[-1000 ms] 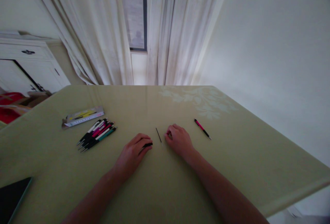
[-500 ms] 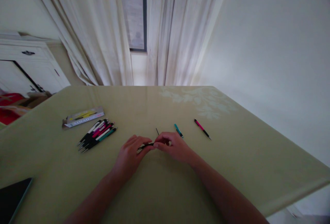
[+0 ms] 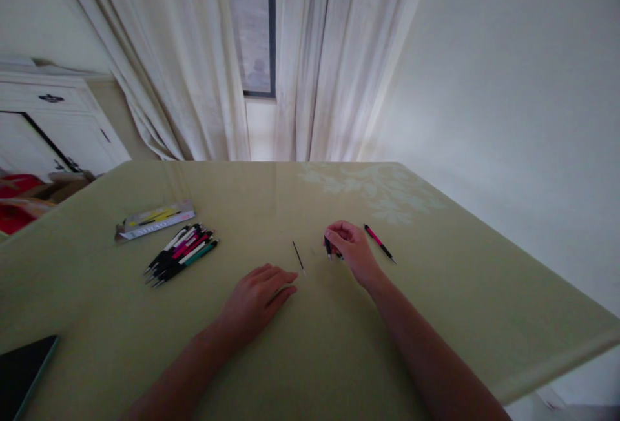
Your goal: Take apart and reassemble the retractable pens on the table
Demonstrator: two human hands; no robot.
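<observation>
My left hand (image 3: 259, 293) rests low over the table with its fingers stretched out and the thumb apart, holding nothing. Just beyond its fingertips lies a thin black pen refill (image 3: 298, 256). My right hand (image 3: 349, 243) is closed in a pinch on a short black pen part (image 3: 328, 248), its pointed end facing down. Under those fingers shows a dark end (image 3: 340, 256) of the teal pen piece, the rest of it covered by the hand. To the right of this hand is a pink-and-black pen (image 3: 380, 243), lying slanted on the table.
Several pens (image 3: 181, 254) lie in a bunch on the left, white, purple, pink and teal with black grips. Behind them is a flat pen box (image 3: 157, 219). A dark flat device (image 3: 26, 369) sits at the near left corner of the pale green tablecloth (image 3: 271, 208).
My hands have moved apart. The right hand went right and away from me with the black pen part, over the teal piece. The left hand has let go, uncovering the refill.
</observation>
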